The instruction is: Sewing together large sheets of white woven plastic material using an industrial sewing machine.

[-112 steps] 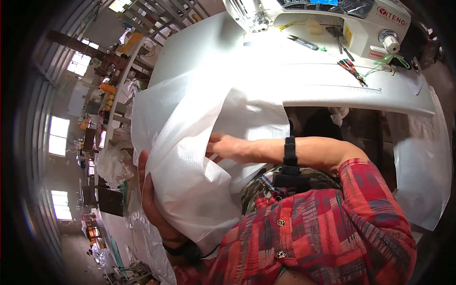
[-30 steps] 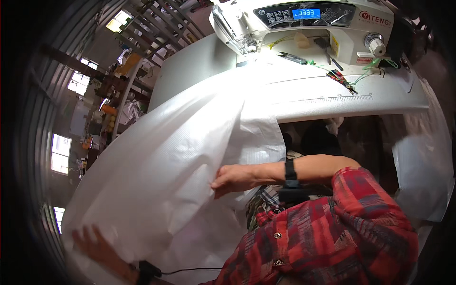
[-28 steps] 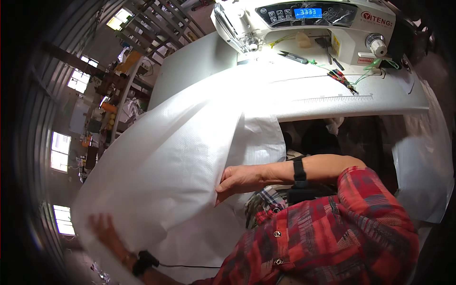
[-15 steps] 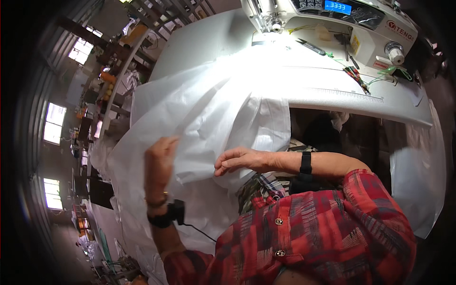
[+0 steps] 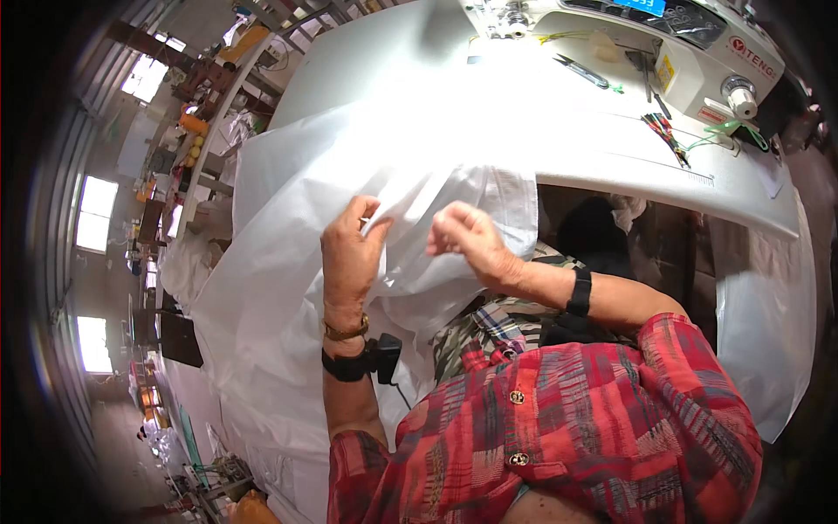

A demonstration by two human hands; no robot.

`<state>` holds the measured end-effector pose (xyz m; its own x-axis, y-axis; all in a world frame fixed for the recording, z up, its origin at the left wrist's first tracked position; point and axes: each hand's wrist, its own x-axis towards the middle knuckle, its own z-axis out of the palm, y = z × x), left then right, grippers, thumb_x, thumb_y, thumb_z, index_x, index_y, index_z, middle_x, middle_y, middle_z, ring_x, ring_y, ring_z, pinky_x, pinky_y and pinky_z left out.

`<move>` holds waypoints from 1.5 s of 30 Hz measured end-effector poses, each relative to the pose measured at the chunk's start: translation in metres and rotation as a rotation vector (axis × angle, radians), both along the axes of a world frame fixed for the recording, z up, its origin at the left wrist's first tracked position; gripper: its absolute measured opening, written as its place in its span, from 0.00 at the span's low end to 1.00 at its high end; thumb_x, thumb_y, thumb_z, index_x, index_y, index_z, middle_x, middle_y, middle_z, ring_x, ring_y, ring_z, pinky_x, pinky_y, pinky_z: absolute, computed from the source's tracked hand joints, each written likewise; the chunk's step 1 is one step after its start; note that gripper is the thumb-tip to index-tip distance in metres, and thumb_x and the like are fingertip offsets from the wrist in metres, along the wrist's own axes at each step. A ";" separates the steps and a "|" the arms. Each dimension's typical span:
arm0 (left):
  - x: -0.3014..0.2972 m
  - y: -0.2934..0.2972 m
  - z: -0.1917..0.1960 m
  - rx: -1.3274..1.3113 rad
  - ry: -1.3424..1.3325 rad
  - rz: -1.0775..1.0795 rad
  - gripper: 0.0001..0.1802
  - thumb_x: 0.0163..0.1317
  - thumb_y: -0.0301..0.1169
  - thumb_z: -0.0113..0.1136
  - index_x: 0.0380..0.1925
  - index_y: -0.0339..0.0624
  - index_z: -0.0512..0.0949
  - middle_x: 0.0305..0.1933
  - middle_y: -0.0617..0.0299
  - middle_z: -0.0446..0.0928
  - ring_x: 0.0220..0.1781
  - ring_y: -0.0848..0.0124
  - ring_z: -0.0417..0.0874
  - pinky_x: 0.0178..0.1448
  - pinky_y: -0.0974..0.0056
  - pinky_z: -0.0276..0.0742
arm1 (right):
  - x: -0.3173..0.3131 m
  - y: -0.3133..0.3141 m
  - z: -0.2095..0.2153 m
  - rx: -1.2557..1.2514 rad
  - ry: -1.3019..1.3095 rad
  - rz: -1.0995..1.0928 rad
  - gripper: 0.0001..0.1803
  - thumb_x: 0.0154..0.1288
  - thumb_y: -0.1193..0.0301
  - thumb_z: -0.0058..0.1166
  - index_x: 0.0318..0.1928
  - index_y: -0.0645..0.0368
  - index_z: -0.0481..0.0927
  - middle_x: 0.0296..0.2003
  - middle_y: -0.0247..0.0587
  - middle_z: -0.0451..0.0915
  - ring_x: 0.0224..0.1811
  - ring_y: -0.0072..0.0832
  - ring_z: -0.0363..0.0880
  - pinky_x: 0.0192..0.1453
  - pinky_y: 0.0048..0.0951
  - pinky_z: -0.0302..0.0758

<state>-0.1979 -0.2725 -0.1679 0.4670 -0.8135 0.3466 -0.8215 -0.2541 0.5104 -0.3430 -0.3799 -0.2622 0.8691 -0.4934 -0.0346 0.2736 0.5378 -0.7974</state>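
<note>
A large, thin white sheet [image 5: 288, 236], slightly shiny and creased, drapes from the sewing table over my lap. Thumb and fingers of my left hand [image 5: 351, 253] close on a raised fold of it, left of the middle. My right hand [image 5: 471, 240] is just to the right, over the sheet, its fingers curled together and a little blurred; what they hold, if anything, is hidden. Beyond both hands stands a white sewing machine [image 5: 594, 17], its needle area [image 5: 511, 22] at the top. Strong glare washes out the sheet's far part.
On the white table [image 5: 349, 61] lie thread snips [image 5: 580, 72], a dark slim tool [image 5: 656, 92] and a bundle of coloured threads or thin sticks [image 5: 668, 140]. Another white sheet [image 5: 759, 323] hangs at the right. Cluttered racks [image 5: 209, 166] stand at the left.
Both hands have moved away from me, up the sheet toward the table. My left hand has also shifted right and pinches a fold; the right hand's fingers have curled in.
</note>
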 end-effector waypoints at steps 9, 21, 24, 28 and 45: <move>0.000 -0.003 0.013 -0.011 0.288 -0.023 0.18 0.64 0.31 0.65 0.23 0.30 0.70 0.20 0.62 0.59 0.24 0.74 0.59 0.29 0.65 0.59 | 0.014 0.007 0.011 0.044 0.049 0.054 0.18 0.72 0.57 0.55 0.49 0.58 0.76 0.42 0.35 0.80 0.46 0.24 0.80 0.48 0.29 0.78; -0.002 0.001 0.010 -0.036 0.252 -0.002 0.18 0.66 0.33 0.63 0.22 0.31 0.72 0.17 0.60 0.60 0.21 0.76 0.58 0.25 0.64 0.57 | 0.021 0.026 0.006 -0.077 0.062 0.081 0.21 0.70 0.57 0.57 0.45 0.65 0.81 0.38 0.37 0.82 0.41 0.23 0.79 0.44 0.27 0.78; 0.004 0.003 -0.003 0.022 0.119 0.041 0.17 0.64 0.33 0.64 0.22 0.33 0.74 0.15 0.58 0.63 0.18 0.72 0.59 0.24 0.62 0.59 | 0.004 0.023 0.015 -0.185 0.108 -0.029 0.20 0.69 0.57 0.57 0.34 0.66 0.82 0.29 0.37 0.81 0.33 0.20 0.78 0.38 0.25 0.77; -0.004 -0.001 -0.024 0.235 0.182 -0.161 0.10 0.59 0.31 0.66 0.24 0.37 0.78 0.18 0.54 0.72 0.18 0.60 0.70 0.27 0.59 0.68 | -0.016 0.023 0.027 -0.309 -0.019 0.023 0.17 0.72 0.64 0.52 0.35 0.68 0.79 0.25 0.35 0.81 0.28 0.19 0.77 0.34 0.25 0.75; -0.023 -0.016 -0.011 0.032 0.470 -0.147 0.07 0.68 0.26 0.56 0.38 0.32 0.78 0.28 0.71 0.75 0.29 0.84 0.71 0.32 0.74 0.68 | -0.049 -0.026 0.021 -1.444 0.261 -0.151 0.09 0.65 0.69 0.54 0.42 0.60 0.77 0.31 0.46 0.78 0.35 0.46 0.81 0.37 0.42 0.77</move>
